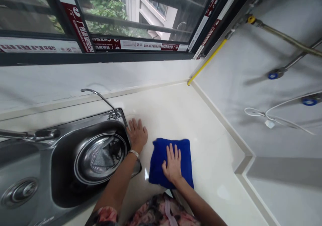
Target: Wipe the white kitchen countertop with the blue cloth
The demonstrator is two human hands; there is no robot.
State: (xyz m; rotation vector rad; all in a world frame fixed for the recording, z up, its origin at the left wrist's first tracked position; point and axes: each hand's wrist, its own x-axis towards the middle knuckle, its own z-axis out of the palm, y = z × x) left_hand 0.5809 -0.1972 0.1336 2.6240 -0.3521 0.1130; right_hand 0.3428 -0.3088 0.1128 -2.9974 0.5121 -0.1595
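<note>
My right hand (172, 164) lies flat with fingers spread on a folded blue cloth (157, 160) that rests on the cream countertop (176, 115). My left hand (137, 132) lies flat and open on the countertop by the right rim of the steel sink (62, 172), holding nothing. A bracelet sits on that wrist. Inside the sink stands a round steel colander bowl (100, 157).
A thin curved faucet (100, 97) rises at the sink's back edge, with a second tap (27, 135) at the left. A window runs along the back wall. At the right, a tiled wall carries a yellow pipe (206, 62), valves and a white cable (271, 113).
</note>
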